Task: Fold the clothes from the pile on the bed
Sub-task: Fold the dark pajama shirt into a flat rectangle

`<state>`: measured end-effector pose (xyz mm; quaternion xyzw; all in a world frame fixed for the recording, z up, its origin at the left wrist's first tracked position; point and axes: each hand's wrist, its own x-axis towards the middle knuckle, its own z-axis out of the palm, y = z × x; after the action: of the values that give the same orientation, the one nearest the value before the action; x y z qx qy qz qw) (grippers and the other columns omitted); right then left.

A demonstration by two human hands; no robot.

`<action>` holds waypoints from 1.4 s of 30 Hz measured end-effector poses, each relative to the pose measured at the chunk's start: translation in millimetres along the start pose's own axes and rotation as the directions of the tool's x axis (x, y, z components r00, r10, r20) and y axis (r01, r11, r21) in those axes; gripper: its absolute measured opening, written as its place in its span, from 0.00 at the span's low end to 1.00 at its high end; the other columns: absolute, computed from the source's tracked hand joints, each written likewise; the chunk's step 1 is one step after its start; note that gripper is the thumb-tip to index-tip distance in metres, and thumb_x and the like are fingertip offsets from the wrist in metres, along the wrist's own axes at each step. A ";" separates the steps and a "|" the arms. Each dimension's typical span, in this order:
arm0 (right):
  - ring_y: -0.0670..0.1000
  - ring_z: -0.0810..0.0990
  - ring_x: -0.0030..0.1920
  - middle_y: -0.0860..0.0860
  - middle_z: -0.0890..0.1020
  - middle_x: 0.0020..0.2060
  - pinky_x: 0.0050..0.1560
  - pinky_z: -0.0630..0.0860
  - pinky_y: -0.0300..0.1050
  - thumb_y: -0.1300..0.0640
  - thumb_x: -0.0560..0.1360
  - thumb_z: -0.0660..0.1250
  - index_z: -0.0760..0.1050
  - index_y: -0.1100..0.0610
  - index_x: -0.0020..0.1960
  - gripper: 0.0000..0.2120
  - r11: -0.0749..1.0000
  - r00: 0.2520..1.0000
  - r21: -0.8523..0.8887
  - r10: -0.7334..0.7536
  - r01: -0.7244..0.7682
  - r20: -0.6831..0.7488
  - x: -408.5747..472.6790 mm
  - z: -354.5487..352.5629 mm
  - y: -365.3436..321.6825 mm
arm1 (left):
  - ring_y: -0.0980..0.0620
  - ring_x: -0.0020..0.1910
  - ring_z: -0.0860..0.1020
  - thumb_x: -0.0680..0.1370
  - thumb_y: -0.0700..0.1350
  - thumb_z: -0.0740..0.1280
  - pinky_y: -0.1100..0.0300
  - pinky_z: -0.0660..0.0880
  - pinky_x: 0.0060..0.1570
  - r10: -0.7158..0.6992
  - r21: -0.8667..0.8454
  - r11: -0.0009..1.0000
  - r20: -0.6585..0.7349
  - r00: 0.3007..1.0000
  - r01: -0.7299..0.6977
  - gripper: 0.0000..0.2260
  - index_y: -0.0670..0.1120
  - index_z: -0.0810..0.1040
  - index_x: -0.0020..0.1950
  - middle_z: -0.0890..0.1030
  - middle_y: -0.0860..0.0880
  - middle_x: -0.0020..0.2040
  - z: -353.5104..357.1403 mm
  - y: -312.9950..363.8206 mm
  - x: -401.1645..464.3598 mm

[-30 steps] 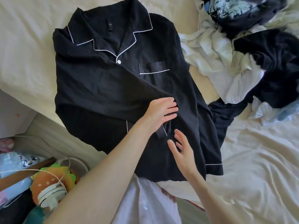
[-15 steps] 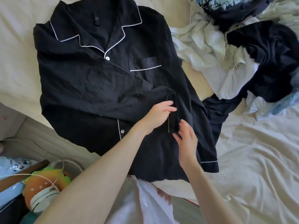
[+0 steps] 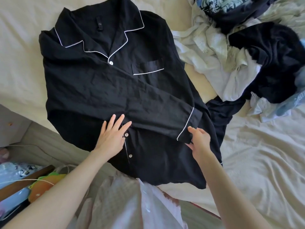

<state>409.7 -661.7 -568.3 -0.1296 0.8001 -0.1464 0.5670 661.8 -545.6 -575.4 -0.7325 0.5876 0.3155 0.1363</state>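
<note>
black white-piped button-up pyjama shirt (image 3: 105, 83) | our left hand (image 3: 113, 134) flat, pressing its placket | our right hand (image 3: 198, 140) pinching folded sleeve cuff (image 3: 189, 124) | risk: cuff slips right, fold skews

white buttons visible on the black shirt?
3: one button below the collar, one beside the left hand, one lower down. The folded sleeve may hide more.
</note>
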 end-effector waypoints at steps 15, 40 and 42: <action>0.58 0.72 0.58 0.55 0.76 0.56 0.58 0.67 0.54 0.54 0.78 0.62 0.71 0.59 0.61 0.14 0.232 0.601 -0.649 -0.675 0.724 0.428 -53.1 124.7 -55.7 | 0.46 0.63 0.71 0.80 0.38 0.59 0.59 0.67 0.60 -0.549 -0.675 0.698 -0.292 0.783 0.237 0.14 0.43 0.73 0.65 0.73 0.43 0.64 -50.5 -104.4 -8.6; 0.57 0.78 0.56 0.60 0.75 0.64 0.51 0.77 0.46 0.61 0.77 0.63 0.70 0.65 0.67 0.19 0.471 0.689 -0.529 -0.287 0.706 0.665 -106.2 535.5 -144.4 | 0.50 0.46 0.78 0.80 0.47 0.62 0.57 0.74 0.46 -0.633 -0.965 0.237 -0.066 0.771 0.112 0.09 0.42 0.74 0.54 0.80 0.49 0.45 -19.4 -248.2 10.3; 0.57 0.77 0.60 0.58 0.77 0.62 0.56 0.76 0.47 0.58 0.78 0.63 0.73 0.63 0.63 0.16 0.420 0.679 -0.539 -0.353 0.730 0.644 -101.1 539.0 -138.1 | 0.52 0.48 0.78 0.79 0.49 0.63 0.56 0.74 0.49 -0.615 -0.981 0.170 -0.029 0.788 0.097 0.09 0.45 0.73 0.54 0.80 0.51 0.46 -17.1 -250.7 18.0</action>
<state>957.7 -798.7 -597.0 -0.6446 0.5427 0.0595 0.5352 906.3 -501.1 -616.4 -0.8296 0.0946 0.3902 -0.3881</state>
